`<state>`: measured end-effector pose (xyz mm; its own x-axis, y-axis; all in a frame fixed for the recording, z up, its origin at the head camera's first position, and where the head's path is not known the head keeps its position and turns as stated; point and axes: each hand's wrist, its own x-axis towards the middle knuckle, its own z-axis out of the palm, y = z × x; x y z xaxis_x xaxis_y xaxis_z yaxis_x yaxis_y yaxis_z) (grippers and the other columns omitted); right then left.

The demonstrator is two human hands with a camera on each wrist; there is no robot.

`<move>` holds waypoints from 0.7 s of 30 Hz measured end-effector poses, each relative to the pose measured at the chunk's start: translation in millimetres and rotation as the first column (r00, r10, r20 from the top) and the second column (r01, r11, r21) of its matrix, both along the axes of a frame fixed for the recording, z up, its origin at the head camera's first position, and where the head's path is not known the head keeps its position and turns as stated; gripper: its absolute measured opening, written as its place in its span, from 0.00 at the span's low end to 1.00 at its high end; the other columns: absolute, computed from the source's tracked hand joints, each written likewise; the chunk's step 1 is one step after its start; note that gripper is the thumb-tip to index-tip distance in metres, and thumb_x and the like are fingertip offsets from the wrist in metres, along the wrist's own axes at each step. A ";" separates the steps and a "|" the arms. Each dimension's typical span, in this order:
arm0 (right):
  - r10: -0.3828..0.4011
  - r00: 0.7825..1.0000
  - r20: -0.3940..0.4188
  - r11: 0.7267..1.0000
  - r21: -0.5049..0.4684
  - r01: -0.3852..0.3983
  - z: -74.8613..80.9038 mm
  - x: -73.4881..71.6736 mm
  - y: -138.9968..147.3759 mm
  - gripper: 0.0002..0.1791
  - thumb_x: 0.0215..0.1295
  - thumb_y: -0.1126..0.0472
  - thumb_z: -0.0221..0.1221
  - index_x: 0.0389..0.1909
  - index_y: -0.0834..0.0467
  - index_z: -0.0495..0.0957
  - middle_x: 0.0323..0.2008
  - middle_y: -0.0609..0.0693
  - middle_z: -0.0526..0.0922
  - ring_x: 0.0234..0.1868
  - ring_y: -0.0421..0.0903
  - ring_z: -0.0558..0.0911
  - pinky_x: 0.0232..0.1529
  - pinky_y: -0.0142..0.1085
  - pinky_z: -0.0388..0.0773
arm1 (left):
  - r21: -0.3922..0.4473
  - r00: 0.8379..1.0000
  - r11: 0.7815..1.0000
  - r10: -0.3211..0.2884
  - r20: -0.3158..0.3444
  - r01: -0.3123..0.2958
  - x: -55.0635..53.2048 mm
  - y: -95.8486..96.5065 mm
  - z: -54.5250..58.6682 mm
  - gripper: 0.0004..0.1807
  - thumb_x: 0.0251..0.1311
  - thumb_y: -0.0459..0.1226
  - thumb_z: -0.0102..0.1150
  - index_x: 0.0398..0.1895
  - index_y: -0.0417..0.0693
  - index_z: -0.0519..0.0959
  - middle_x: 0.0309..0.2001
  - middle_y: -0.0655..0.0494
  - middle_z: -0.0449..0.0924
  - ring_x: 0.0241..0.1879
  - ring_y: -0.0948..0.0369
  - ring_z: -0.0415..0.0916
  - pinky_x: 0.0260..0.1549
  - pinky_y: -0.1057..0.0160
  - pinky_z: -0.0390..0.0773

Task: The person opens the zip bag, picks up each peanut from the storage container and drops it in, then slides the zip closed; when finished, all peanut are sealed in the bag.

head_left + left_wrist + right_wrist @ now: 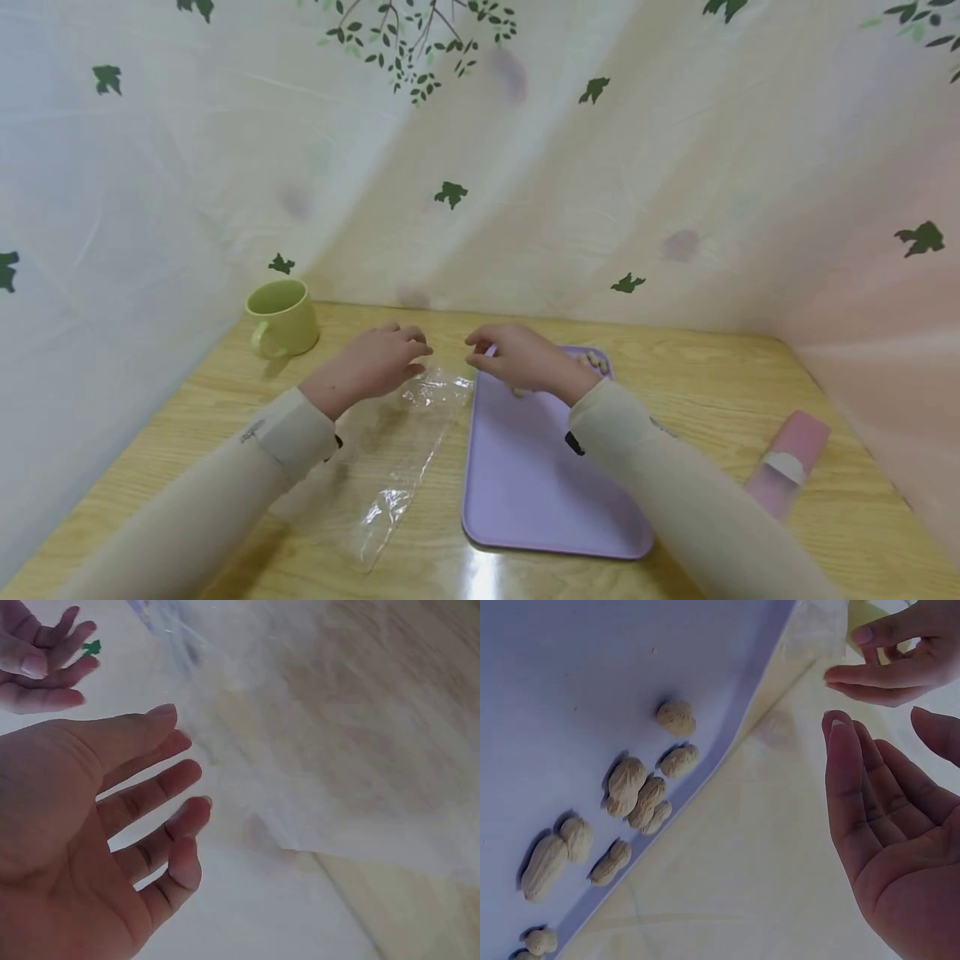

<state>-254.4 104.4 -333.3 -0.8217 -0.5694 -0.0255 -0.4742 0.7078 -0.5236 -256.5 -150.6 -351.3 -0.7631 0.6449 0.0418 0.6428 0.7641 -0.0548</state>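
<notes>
My left hand (378, 360) hovers over the far end of a clear plastic bag (397, 467), its fingers loosely bent and holding nothing. The bag lies flat on the table, left of a lilac tray (532, 492). In the left wrist view, the bag (360, 742) spreads beside the spread fingers (154, 799). My right hand (517, 358) is over the tray's far left corner, its palm bare in the right wrist view and the thumb apart from the fingers. Several unshelled peanuts (626, 780) lie along the tray's far edge; my right hand and forearm partly hide them in the head view.
A green mug (288, 321) stands at the back left of the wooden table (697, 367). On the right lies a pink packet (802, 442) with a whitish band, partly behind my right sleeve. A patterned cloth (525, 233) closes off the back and sides.
</notes>
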 end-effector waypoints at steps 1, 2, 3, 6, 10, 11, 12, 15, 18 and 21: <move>0.000 1.000 0.003 1.000 0.000 0.000 -0.9 0.1 -1.1 0.22 0.81 0.53 0.59 0.68 0.60 0.79 0.56 0.54 0.89 0.57 0.50 0.87 0.61 0.46 0.85 | 0.011 1.000 1.000 -0.010 0.017 0.010 -4.6 -0.7 -2.7 0.13 0.74 0.39 0.65 0.56 0.45 0.87 0.59 0.47 0.86 0.57 0.47 0.83 0.58 0.46 0.85; 0.000 1.000 0.009 1.000 0.001 0.000 -1.6 0.2 -2.2 0.22 0.81 0.53 0.59 0.68 0.59 0.79 0.56 0.54 0.89 0.57 0.50 0.87 0.61 0.46 0.85 | 0.027 0.999 0.999 -0.032 0.032 0.031 -9.6 -1.9 -5.1 0.11 0.74 0.38 0.65 0.53 0.45 0.87 0.56 0.48 0.87 0.54 0.48 0.83 0.57 0.47 0.85; 0.003 1.000 0.011 1.000 0.002 -0.003 -2.1 0.4 -3.3 0.22 0.81 0.53 0.59 0.68 0.60 0.79 0.56 0.54 0.89 0.57 0.50 0.87 0.61 0.46 0.85 | 0.048 0.997 0.997 -0.058 0.052 0.056 -13.8 -3.2 -5.9 0.08 0.74 0.38 0.65 0.49 0.45 0.88 0.52 0.48 0.88 0.51 0.49 0.84 0.56 0.48 0.85; 0.018 1.000 -0.004 1.000 0.009 -0.018 -2.5 0.6 -5.5 0.22 0.81 0.53 0.59 0.68 0.60 0.79 0.55 0.54 0.89 0.57 0.50 0.87 0.61 0.46 0.85 | 0.113 0.977 0.991 -0.097 0.187 0.077 -23.7 -7.7 -2.1 0.05 0.76 0.37 0.62 0.45 0.47 0.86 0.46 0.53 0.89 0.47 0.55 0.84 0.54 0.50 0.85; 0.026 0.999 -0.028 1.000 -0.003 -0.026 -1.6 0.8 -8.4 0.22 0.81 0.54 0.59 0.67 0.61 0.80 0.55 0.54 0.90 0.57 0.50 0.87 0.62 0.47 0.85 | 0.177 0.913 0.984 -0.097 0.397 0.027 -25.7 -12.8 16.0 0.08 0.81 0.38 0.54 0.50 0.48 0.83 0.47 0.55 0.88 0.48 0.58 0.85 0.51 0.53 0.84; 0.023 0.999 -0.034 1.000 -0.009 -0.024 -1.0 1.1 -8.7 0.21 0.81 0.54 0.59 0.66 0.61 0.81 0.55 0.53 0.90 0.57 0.49 0.87 0.61 0.47 0.85 | 0.187 0.896 0.982 -0.096 0.434 0.015 -25.0 -13.3 21.5 0.09 0.82 0.39 0.52 0.52 0.48 0.81 0.47 0.55 0.88 0.49 0.57 0.85 0.51 0.53 0.84; 0.019 0.999 -0.036 1.000 -0.017 -0.019 -0.4 1.5 -9.1 0.21 0.81 0.54 0.59 0.66 0.61 0.81 0.55 0.53 0.90 0.57 0.49 0.87 0.61 0.46 0.85 | 0.194 0.881 0.981 -0.096 0.463 0.005 -24.2 -13.5 26.8 0.10 0.83 0.39 0.50 0.54 0.48 0.80 0.47 0.53 0.88 0.49 0.55 0.85 0.51 0.53 0.83; 0.000 1.000 -0.014 0.999 -0.053 0.000 2.7 3.4 -8.9 0.18 0.81 0.53 0.59 0.62 0.58 0.84 0.54 0.52 0.90 0.49 0.48 0.89 0.52 0.43 0.87 | 0.224 0.848 0.974 -0.095 0.522 -0.029 -21.7 -12.0 40.0 0.12 0.85 0.41 0.45 0.57 0.46 0.77 0.49 0.48 0.86 0.52 0.50 0.84 0.52 0.52 0.82; -0.018 0.998 0.054 0.994 -0.104 0.024 6.6 7.5 -7.3 0.15 0.82 0.53 0.58 0.57 0.56 0.85 0.51 0.53 0.90 0.40 0.48 0.89 0.41 0.37 0.86 | 0.247 0.847 0.968 -0.091 0.524 -0.049 -19.5 -8.2 49.1 0.15 0.86 0.45 0.44 0.59 0.47 0.75 0.52 0.45 0.83 0.53 0.48 0.82 0.53 0.50 0.82; -0.023 0.992 0.125 0.987 -0.156 0.042 8.4 12.3 -4.3 0.12 0.83 0.54 0.56 0.53 0.55 0.84 0.45 0.53 0.89 0.35 0.47 0.87 0.30 0.35 0.81 | 0.274 0.870 0.961 -0.106 0.481 -0.034 -16.7 -4.5 54.0 0.16 0.85 0.49 0.47 0.59 0.49 0.75 0.54 0.48 0.83 0.53 0.52 0.82 0.55 0.50 0.83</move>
<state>-242.0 100.1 -324.9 -0.8360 -0.5474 -0.0393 -0.3776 0.6258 -0.6825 -273.2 -155.1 -297.3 -0.7065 0.6904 -0.1555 0.5606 0.6802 0.4723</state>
